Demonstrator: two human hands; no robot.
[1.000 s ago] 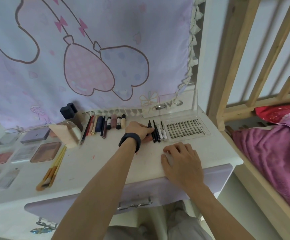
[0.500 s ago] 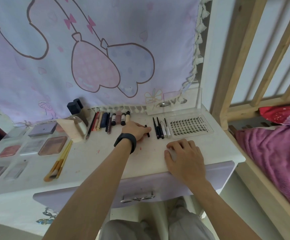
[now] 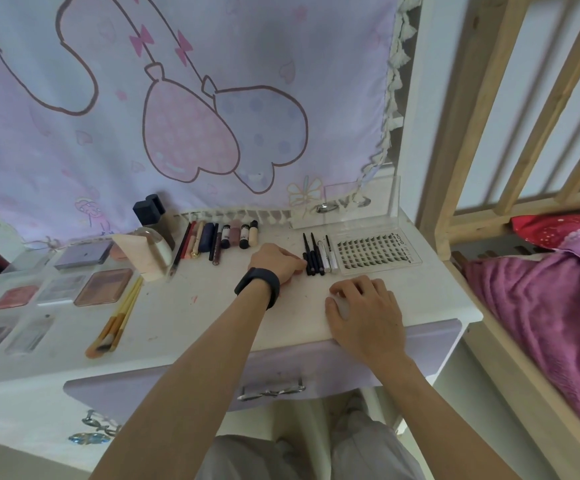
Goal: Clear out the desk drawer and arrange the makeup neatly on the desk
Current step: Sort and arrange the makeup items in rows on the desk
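The left hand (image 3: 278, 261), still pinching the black pen (image 3: 307, 259), has slid it against the other pens (image 3: 324, 254), closing up the row. The right hand (image 3: 364, 313) rests curled on the bench (image 3: 184, 306); I cannot tell if it holds anything.

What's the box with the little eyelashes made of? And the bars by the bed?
The eyelash case looks like clear, glossy plastic: the desk shows through its rim. The bed rails look like pale, unpainted wood, with grain and a knot showing.

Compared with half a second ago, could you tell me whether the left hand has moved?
Yes: the left hand has moved right, toward the false-lash tray, and now touches the row of black pens.
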